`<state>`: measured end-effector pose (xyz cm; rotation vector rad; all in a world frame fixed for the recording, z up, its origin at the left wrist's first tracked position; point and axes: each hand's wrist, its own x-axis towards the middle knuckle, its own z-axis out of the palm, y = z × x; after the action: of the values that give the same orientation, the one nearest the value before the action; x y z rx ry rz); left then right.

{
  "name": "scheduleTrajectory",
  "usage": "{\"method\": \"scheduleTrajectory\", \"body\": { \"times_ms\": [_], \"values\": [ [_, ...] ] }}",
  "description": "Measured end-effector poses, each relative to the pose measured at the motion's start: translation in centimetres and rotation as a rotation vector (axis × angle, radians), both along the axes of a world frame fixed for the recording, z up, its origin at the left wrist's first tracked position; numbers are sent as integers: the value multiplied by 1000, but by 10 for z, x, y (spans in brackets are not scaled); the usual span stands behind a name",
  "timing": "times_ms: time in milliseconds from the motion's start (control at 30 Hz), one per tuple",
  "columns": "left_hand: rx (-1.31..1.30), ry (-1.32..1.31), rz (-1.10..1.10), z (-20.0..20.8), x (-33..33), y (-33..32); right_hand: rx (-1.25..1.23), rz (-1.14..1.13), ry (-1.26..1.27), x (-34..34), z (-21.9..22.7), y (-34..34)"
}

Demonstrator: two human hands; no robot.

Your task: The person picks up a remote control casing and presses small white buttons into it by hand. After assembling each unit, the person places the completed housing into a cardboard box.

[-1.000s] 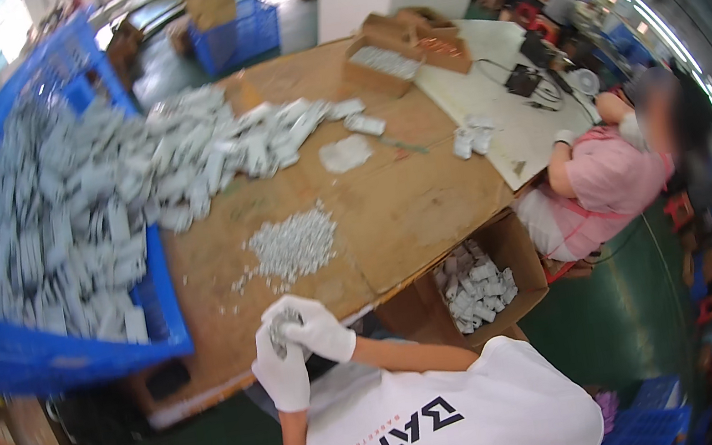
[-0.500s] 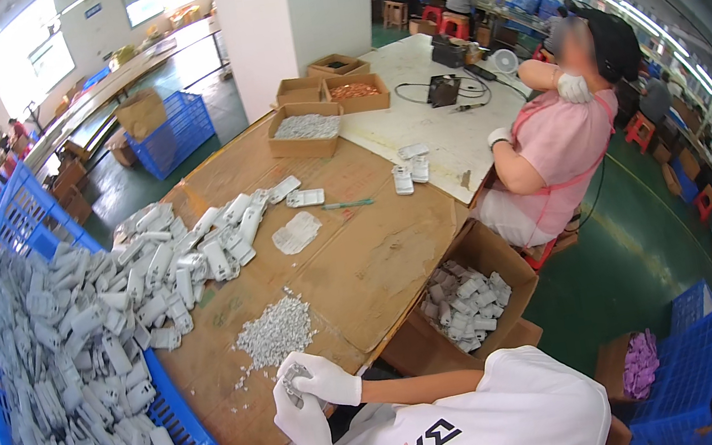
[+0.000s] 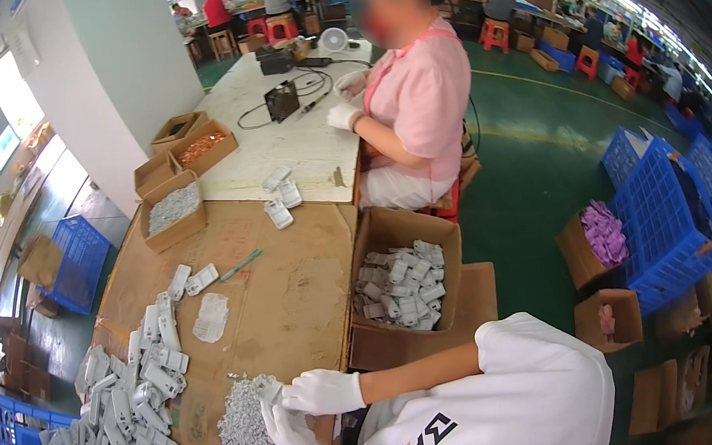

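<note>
Beside white bits (image 3: 243,416), left hand (image 3: 292,436) tilted, right hand (image 3: 324,391) sideways, both holding grey piece (image 3: 269,389)

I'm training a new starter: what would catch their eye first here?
A big heap of pale plastic cases fills the lower left. Right of it, the gloved left hand and right hand work beside small white bits. Beyond, a co-worker in pink sits at the white tabletop.

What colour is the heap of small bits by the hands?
The heap is whitish grey, clearest in the head view.
</note>
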<state>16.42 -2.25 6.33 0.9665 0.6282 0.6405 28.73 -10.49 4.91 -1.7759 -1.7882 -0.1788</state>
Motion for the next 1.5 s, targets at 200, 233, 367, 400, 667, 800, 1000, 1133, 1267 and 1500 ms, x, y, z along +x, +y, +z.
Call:
{"method": "scheduleTrajectory", "body": {
  "times_ms": [200, 233, 367, 400, 667, 800, 1000, 1133, 1267, 1500],
  "values": [
    [148, 92, -11, 16, -7, -9, 157, -37, -34, 64, 16, 25],
    [227, 134, 7, 21, -17, -7, 58, -119, -145, 85, 48, 25],
    [244, 192, 140, 24, -59, -2, 203, -425, -202, 231, 31, 71],
    [275, 219, 238, 21, -70, -4, 49, -516, -314, 266, 38, 82],
    [61, 362, 486, -19, -139, -11, -220, -607, -453, 295, 30, 145],
    [64, 407, 534, -30, -142, -15, -175, -283, -265, 198, 25, 217],
    [23, 333, 457, -26, -141, -13, -272, -506, -437, 209, -6, 260],
    [-2, 355, 443, -17, -147, -22, -101, -292, -112, 146, 17, 225],
    [195, 222, 440, 11, -100, -18, -120, 228, 610, 19, 46, 119],
    [-184, 71, 531, -21, -67, -1, -715, 499, 1311, -23, 41, 74]
  ]
}}
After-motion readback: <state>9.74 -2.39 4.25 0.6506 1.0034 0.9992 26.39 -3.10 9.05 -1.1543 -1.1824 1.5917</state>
